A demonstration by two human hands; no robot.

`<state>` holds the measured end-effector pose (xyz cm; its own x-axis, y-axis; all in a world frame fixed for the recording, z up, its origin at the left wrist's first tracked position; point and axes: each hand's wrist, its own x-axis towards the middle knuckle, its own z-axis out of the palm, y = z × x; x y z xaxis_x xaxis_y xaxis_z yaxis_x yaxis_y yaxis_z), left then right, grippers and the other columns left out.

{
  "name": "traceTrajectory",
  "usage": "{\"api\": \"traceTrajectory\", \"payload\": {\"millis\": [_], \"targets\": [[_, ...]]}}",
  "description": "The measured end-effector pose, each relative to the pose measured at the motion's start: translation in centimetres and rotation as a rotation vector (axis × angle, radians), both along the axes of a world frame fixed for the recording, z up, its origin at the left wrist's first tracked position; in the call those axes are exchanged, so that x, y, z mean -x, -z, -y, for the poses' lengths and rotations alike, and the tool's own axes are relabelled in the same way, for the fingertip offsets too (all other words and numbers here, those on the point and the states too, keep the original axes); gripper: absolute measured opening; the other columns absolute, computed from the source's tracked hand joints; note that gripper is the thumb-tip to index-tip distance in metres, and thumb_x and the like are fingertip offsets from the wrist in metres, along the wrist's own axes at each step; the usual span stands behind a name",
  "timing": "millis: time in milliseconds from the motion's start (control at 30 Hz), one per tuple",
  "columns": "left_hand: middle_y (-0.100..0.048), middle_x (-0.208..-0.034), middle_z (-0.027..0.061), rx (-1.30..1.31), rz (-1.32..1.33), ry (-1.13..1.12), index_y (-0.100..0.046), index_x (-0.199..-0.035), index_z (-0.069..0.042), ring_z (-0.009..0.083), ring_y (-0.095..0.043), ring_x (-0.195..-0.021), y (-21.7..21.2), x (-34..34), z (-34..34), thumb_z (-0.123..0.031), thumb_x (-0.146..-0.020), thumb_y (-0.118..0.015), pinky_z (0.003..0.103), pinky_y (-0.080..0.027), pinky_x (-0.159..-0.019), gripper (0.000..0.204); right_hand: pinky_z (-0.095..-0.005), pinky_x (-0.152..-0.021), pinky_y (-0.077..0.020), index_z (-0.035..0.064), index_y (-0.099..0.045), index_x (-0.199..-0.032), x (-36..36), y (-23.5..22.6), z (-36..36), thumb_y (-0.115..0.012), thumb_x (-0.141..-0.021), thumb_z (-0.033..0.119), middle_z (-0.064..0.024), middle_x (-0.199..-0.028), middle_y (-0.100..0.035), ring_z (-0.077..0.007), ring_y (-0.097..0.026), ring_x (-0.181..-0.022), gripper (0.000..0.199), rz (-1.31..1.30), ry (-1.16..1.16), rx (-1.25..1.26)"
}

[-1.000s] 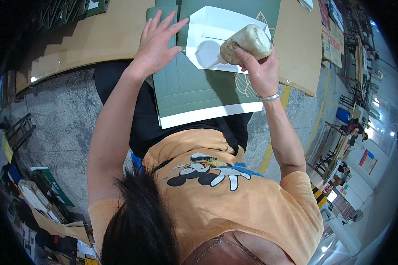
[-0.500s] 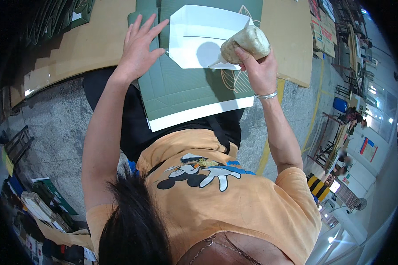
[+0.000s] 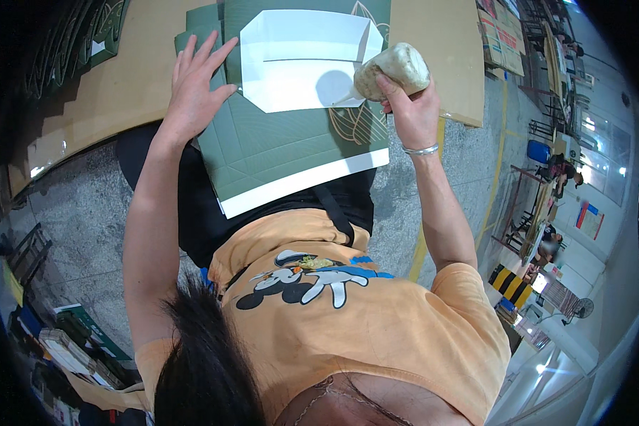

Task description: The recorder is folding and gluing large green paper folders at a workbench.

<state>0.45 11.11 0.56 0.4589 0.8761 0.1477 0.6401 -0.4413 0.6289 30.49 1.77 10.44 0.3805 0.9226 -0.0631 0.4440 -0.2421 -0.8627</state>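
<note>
My right hand (image 3: pixel 415 117) grips a stained, whitish glue bottle (image 3: pixel 399 67), tilted so its thin nozzle points down and left. The tip is at the near edge of a white panel (image 3: pixel 287 82) with cut corners. Under or around this panel is a green cardboard piece (image 3: pixel 280 153) with gold line patterns and a white strip along its near edge. My left hand (image 3: pixel 192 92) lies with fingers spread over the green cardboard, just left of the white panel. Whether glue is coming out is too small to tell.
The work sits on a tan board-topped table (image 3: pixel 433 57), its near edge reaching over my lap. Green folded pieces (image 3: pixel 78 42) are stacked at the far left. Cardboard boxes (image 3: pixel 500 39) stand at the far right. Other people and benches are further off to the right.
The bottle's nozzle has moved right along the panel's near edge. In the picture, the cardboard and my left hand have shifted left together. Both hands keep their shape.
</note>
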Motion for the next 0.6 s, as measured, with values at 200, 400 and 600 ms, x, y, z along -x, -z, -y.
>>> {"api": "traceTrajectory", "payload": {"millis": [200, 400, 600], "targets": [[-0.028, -0.153, 0.0097, 0.014, 0.002, -0.014, -0.041, -0.142, -0.027, 0.0340, -0.016, -0.143, -0.3, -0.1, 0.0, -0.013, -0.078, -0.071, 0.047, -0.013, -0.117, 0.072, -0.0244, -0.061, -0.0531, -0.0042, -0.051, -0.117, -1.1, 0.0, 0.6, -0.078, -0.078, 0.023, -0.0092, -0.096, -0.064, -0.0110, -0.062, -0.074, 0.054, -0.006, 0.041, -0.057], [-0.029, -0.153, 0.0096, 0.012, -0.017, -0.019, -0.041, -0.142, -0.027, 0.0338, -0.016, -0.143, -0.3, -0.2, 0.0, -0.013, -0.078, -0.071, 0.047, -0.014, -0.117, 0.072, -0.0237, -0.060, -0.0527, -0.0041, -0.051, -0.117, -2.4, 0.1, 1.0, -0.078, -0.078, 0.022, -0.0092, -0.095, -0.065, -0.0115, -0.062, -0.074, 0.054, 0.003, 0.092, -0.064], [-0.028, -0.153, 0.0100, 0.012, -0.026, -0.017, -0.041, -0.142, -0.028, 0.0334, -0.015, -0.143, -0.1, -0.1, -0.1, -0.012, -0.078, -0.070, 0.048, -0.013, -0.117, 0.072, -0.0240, -0.057, -0.0524, -0.0039, -0.051, -0.115, -3.3, 0.1, 1.3, -0.078, -0.078, 0.022, -0.0092, -0.094, -0.064, -0.0110, -0.062, -0.069, 0.053, 0.014, 0.126, -0.077]]}}
